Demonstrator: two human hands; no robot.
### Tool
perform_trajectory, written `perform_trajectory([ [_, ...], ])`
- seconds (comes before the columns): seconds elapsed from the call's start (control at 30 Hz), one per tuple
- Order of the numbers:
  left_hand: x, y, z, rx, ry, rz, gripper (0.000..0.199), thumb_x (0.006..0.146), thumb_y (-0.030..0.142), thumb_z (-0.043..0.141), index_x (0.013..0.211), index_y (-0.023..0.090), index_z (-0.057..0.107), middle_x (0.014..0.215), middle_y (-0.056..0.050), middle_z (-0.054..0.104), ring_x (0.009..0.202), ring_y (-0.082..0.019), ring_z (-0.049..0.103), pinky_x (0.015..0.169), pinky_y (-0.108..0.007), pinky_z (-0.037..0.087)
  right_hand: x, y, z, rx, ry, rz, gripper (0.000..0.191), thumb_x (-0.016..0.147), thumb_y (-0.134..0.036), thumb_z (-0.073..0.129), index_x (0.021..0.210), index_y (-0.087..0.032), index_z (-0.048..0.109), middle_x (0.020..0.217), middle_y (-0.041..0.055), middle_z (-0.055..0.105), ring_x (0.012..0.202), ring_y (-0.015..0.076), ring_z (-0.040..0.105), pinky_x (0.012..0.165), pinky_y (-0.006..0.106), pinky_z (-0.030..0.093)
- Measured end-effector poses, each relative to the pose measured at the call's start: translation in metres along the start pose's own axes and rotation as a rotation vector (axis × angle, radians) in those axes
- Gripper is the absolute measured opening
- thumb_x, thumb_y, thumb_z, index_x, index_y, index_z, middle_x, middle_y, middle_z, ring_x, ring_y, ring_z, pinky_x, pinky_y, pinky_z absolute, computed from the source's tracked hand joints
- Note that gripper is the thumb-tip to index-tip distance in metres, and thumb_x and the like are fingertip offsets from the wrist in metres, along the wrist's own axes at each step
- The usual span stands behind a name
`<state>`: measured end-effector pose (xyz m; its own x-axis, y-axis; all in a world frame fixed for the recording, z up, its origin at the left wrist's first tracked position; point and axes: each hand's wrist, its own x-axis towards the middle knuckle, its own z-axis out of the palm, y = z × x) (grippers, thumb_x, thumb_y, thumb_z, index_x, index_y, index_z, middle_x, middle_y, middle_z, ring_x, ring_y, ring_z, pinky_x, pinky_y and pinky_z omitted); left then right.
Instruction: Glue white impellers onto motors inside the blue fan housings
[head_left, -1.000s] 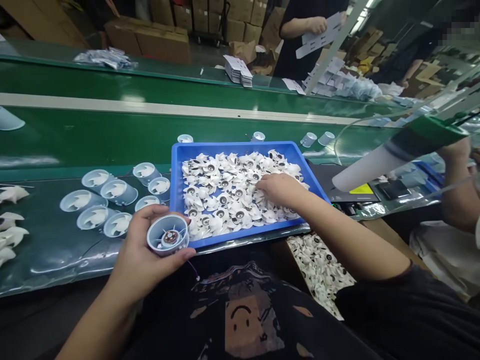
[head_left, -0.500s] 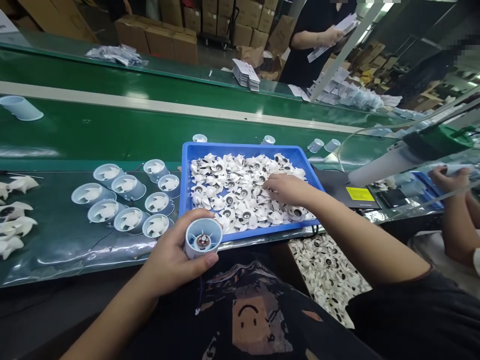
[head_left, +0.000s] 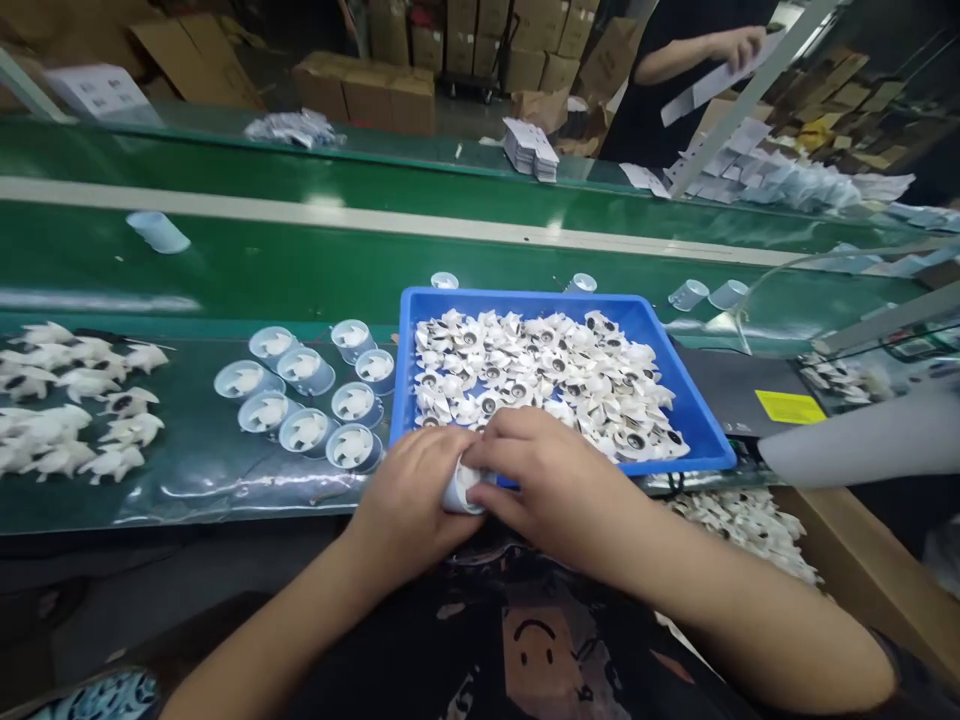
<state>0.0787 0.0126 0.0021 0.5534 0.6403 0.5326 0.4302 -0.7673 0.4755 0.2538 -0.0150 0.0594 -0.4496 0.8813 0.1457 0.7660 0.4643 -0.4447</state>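
Note:
In front of my shirt, my left hand (head_left: 409, 495) is wrapped round a light-blue cylindrical fan housing (head_left: 454, 497). My right hand (head_left: 544, 470) pinches at the housing's mouth, on a white fan impeller (head_left: 470, 478) that shows between the fingers; how deep it sits is hidden. Just beyond both hands is the blue tray (head_left: 709, 455), heaped with white impellers (head_left: 555, 345). To its left stand several housings (head_left: 304, 370) with white blades inside.
Loose white impellers (head_left: 67, 440) lie at the far left. A cardboard box (head_left: 870, 560) of impellers is below right. More housings (head_left: 157, 232) sit along the green conveyor (head_left: 300, 270). A dark flat box (head_left: 739, 385) lies right of the tray. Across stands a person (head_left: 705, 50) holding papers.
My right hand has left the tray and come to the housing in my left hand, bringing a white impeller to its mouth. The view has shifted left.

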Motion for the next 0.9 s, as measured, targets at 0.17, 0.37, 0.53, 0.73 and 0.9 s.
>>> perform_trajectory([
  [0.17,-0.003,0.002,0.002,0.090,0.147,0.016,0.025,0.086,0.018,0.053,0.110,0.020,0.049,0.097,-0.008,0.070,0.091,-0.024,0.068,0.084,-0.038,0.056,0.015,0.006,0.016,0.147,0.011,0.090,0.007,0.080,-0.020,0.079,0.086,-0.019,0.077,0.087,0.0058,0.058,0.082,0.0204,0.058,0.073,0.035,0.049],
  [0.37,0.006,-0.013,-0.026,0.020,-0.007,-0.121,0.043,0.084,0.035,0.066,0.122,0.024,0.048,0.112,-0.010,0.068,0.104,-0.028,0.067,0.093,-0.045,0.054,-0.022,0.026,-0.012,0.568,0.116,-0.024,0.027,0.094,-0.044,0.063,0.082,-0.026,0.079,0.123,0.0075,0.063,0.113,0.0228,0.063,0.099,0.039,0.050],
  [0.53,0.075,-0.097,-0.077,0.264,0.012,-0.604,0.051,0.072,0.045,0.079,0.113,0.020,0.064,0.133,-0.013,0.051,0.134,-0.036,0.045,0.114,-0.049,0.037,-0.072,0.044,-0.013,0.668,0.377,0.211,0.033,0.093,-0.055,0.059,0.082,-0.031,0.079,0.106,0.0085,0.069,0.102,0.0233,0.068,0.086,0.035,0.058],
  [0.73,0.155,-0.174,-0.088,0.310,0.000,-0.794,0.042,0.093,0.031,0.064,0.131,0.017,0.055,0.134,-0.012,0.057,0.119,-0.029,0.058,0.099,-0.052,0.050,-0.081,0.039,0.020,0.745,0.301,0.318,0.031,0.088,-0.056,0.063,0.087,-0.029,0.076,0.110,0.0110,0.068,0.103,0.0251,0.069,0.093,0.042,0.057],
  [0.9,0.158,-0.182,-0.090,0.202,-0.054,-0.769,0.046,0.093,0.037,0.064,0.135,0.018,0.054,0.142,-0.013,0.053,0.124,-0.031,0.056,0.102,-0.055,0.048,-0.102,0.055,0.030,0.649,0.194,0.330,0.024,0.087,-0.052,0.064,0.101,-0.037,0.076,0.129,0.0097,0.064,0.124,0.0311,0.061,0.102,0.048,0.053],
])
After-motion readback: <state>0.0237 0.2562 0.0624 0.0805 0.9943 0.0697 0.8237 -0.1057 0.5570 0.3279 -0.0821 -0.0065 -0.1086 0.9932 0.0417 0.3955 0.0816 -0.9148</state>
